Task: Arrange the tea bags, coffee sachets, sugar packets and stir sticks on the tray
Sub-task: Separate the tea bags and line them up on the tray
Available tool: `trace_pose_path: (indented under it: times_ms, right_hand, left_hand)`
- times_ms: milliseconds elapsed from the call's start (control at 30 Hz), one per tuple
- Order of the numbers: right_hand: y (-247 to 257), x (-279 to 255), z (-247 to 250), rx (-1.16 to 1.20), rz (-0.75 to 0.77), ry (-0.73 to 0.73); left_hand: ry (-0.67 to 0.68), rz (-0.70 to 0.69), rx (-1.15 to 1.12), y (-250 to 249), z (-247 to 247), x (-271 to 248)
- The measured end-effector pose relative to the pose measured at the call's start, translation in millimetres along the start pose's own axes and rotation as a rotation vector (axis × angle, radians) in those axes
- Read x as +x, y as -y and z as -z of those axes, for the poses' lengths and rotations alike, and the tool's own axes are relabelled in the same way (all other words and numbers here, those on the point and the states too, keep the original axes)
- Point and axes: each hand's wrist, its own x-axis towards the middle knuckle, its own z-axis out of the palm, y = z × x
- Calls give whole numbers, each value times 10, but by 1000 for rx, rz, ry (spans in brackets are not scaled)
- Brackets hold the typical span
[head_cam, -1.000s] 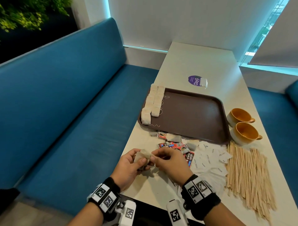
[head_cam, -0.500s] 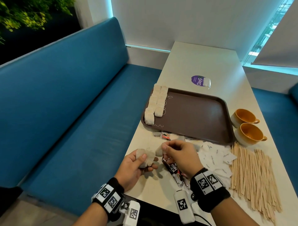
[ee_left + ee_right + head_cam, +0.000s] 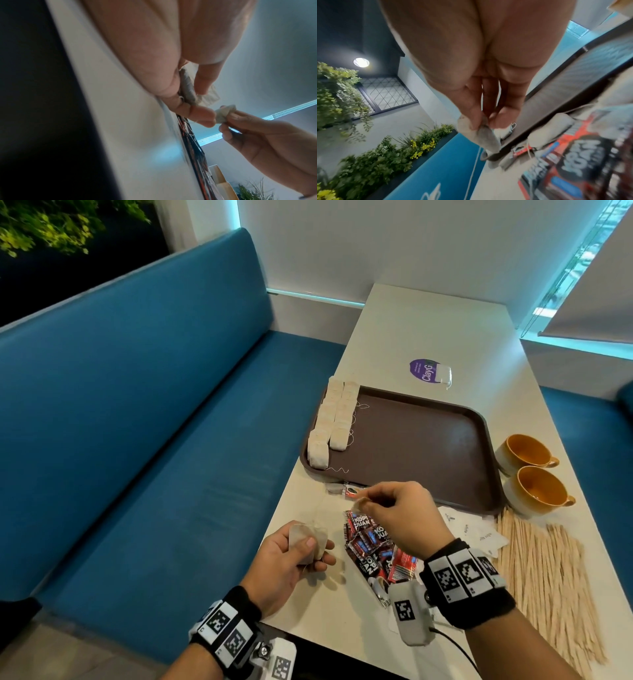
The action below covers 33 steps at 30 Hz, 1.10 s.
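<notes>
A dark brown plastic tray [image 3: 411, 440] is seen on an off-white tabletop [image 3: 428, 337]. Two rows of pale cream paper tea bags [image 3: 330, 422] with thin white strings are laid along its left edge. Red and black coffee sachets [image 3: 371, 546] bearing white lettering are piled beside white paper sugar packets [image 3: 476, 530] printed with small dark text. Light tan wooden stir sticks [image 3: 544, 570] are spread at the right. Two mugs [image 3: 529, 470], mustard yellow inside and cream outside, are shown. A round purple sticker [image 3: 423, 369] carries white letters. The bench upholstery [image 3: 137, 422] is teal blue. Black wristbands [image 3: 469, 580] carry black-and-white square marker patterns.
</notes>
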Motion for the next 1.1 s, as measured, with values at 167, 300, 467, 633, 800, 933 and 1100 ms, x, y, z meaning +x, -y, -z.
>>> trace_pose_path:
  times_ms: [167,300,467,633,800,933,1100]
  right_hand:
    - [96,124,101,-133,92,-50]
    - [203,171,114,-6,99,-20]
    - [338,262,91,11,147,186]
    - [298,655,81,-13,103,157]
    - [215,1228,137,-58,76,-118]
    - [141,1564,158,-66,19,-59]
    - [168,1730,76,43,-53,149]
  left_hand:
    - [6,-4,3,5,3,5]
    - [5,6,-6,16,26,15]
    - [-2,1,4,11,14,10]
    - [10,-5,-3,34,38,28]
    - [13,2,-4,47,58,41]
    - [13,23,-11,54,83,47]
    - [13,32,-46,58,86,51]
